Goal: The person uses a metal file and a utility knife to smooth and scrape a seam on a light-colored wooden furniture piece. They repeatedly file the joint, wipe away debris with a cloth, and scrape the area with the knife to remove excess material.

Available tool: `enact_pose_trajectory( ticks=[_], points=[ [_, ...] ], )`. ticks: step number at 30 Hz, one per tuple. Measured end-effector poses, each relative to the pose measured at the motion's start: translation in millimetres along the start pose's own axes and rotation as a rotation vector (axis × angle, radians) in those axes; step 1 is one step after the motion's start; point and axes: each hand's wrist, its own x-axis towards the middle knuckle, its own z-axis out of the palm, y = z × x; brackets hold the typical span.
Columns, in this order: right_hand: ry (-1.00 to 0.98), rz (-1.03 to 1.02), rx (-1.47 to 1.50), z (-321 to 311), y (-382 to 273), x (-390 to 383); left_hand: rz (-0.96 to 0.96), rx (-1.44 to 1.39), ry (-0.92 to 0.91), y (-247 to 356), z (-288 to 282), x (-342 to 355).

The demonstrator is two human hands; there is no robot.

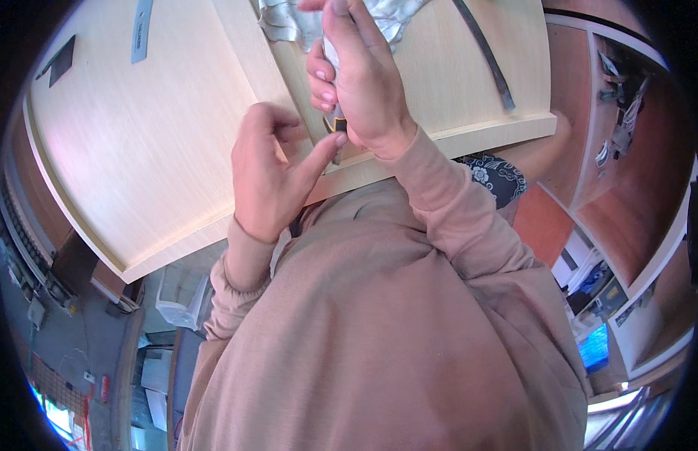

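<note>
Workshop clutter rings a pale wooden panel (138, 143) that fills the upper left, with a 2nd, narrower board (454, 68) lying over its right part, near edge toward the person.

Left to right: 1 dark flat piece (61, 62) at the panel's far left corner, 1 grey-blue strip (141, 30) near the far edge, 1 crumpled grey cloth (289, 22) at the far edge of the board, 1 dark curved strip (488, 56) toward the board's right edge.

Left hand (270, 169) is loosely curled and holds nothing; its index finger reaches out to touch the tip of the utility knife (335, 124), probably to steady or check the blade end, right at the board's near edge.

Right hand (364, 75) is wrapped tight around the knife's light handle, blade end down, likely so the tip stays pinned against the wood. Yellow-and-black front part shows just below the fist.

Count: 2 hands, 1 knife, 2 boards, 2 strips, 1 cloth. Blade itself is too small to make out.
</note>
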Motion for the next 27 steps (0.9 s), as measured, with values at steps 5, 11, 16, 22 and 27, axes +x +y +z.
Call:
enact_pose_trajectory(
  ticks=[5,11,16,22,27],
  points=[
    [0.040,0.070,0.021,1.6,4.0,-2.9,-0.275,-0.002,0.135,-27.0,-5.1,-41.7],
    [0.156,-0.055,-0.187,-1.2,23.8,0.6,-0.066,0.221,0.005,-36.9,-9.1,-57.0],
    [0.149,-0.226,-0.291,6.9,29.8,5.3,-0.051,0.278,-0.011,-34.4,-6.4,-52.5],
    [0.103,-0.159,-0.242,9.0,30.3,0.4,-0.003,0.322,0.028,-37.6,-2.6,-51.4],
    [0.075,-0.209,-0.295,10.8,35.6,0.9,0.006,0.353,0.055,-35.2,2.9,-49.5]
  ],
)
